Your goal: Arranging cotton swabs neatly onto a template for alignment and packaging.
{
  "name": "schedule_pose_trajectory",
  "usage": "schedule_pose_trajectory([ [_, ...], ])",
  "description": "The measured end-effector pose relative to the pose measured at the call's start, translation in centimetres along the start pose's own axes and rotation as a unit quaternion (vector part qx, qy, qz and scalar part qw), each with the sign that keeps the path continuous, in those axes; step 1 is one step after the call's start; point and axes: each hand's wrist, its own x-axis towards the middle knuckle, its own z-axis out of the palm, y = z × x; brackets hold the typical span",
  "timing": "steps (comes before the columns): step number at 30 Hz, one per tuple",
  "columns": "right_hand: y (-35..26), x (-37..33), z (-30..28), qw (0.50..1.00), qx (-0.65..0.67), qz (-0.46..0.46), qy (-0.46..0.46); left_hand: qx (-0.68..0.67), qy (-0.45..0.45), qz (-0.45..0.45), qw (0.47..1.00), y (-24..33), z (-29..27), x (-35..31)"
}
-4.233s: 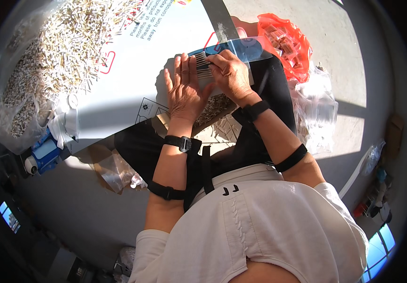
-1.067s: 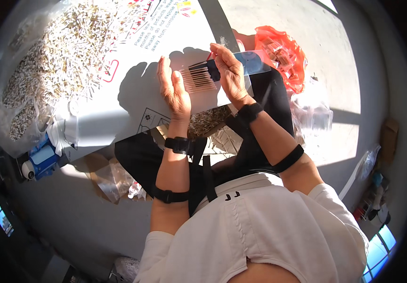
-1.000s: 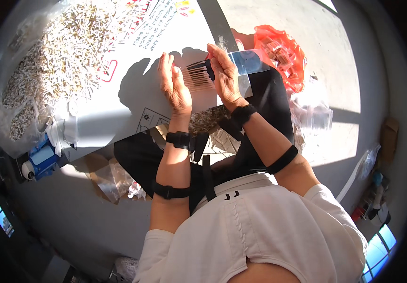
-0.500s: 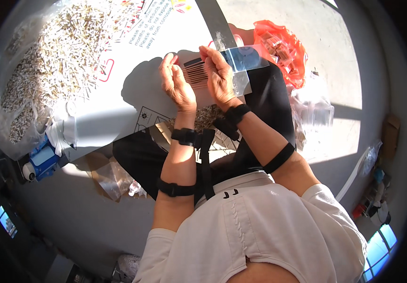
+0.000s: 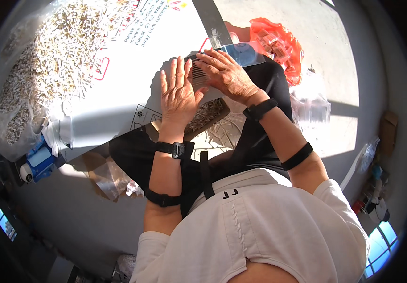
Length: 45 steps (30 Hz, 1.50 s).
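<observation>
A row of thin brown sticks (image 5: 198,75) lies side by side on the white printed board (image 5: 132,80), partly hidden under my fingers. My left hand (image 5: 179,96) is flat, palm down, at the left end of the row, with its fingers stretched out and its thumb apart. Across the right part of the row lies my right hand (image 5: 229,78), its fingers extended over the sticks. Whether either palm presses on them cannot be seen. Just beyond the right hand rests a clear bluish plastic sheet or sleeve (image 5: 245,54).
A big clear bag (image 5: 5,89) at the left spills a heap of small pale sticks (image 5: 59,54) onto the board. Below the board's near edge sits a box with more sticks (image 5: 205,115). A red plastic bag (image 5: 294,46) with small packets stands at the right, near clear plastic wrapping (image 5: 312,101).
Both hands have turned from standing on edge, palms inward, to lying flat with palms down. The right hand now covers more of the sticks.
</observation>
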Motion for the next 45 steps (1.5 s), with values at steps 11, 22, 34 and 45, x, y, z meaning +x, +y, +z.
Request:
schedule_pose_trajectory([
  [11,0.5,-0.1,1.7,0.997,-0.017,-0.029,0.067,0.000,-0.004,-0.018,1.000,0.4,0.2,0.3],
  [22,-0.6,-1.9,0.7,0.992,0.007,0.051,0.118,0.006,0.003,-0.010,1.000,0.1,0.7,0.4],
  [34,-0.7,-0.9,1.2,0.970,0.137,0.125,0.157,-0.002,0.017,0.000,1.000,0.1,1.0,0.6],
  [45,-0.3,2.7,-1.0,0.926,0.179,0.331,-0.023,-0.020,0.029,0.000,0.999,0.0,1.5,0.5],
])
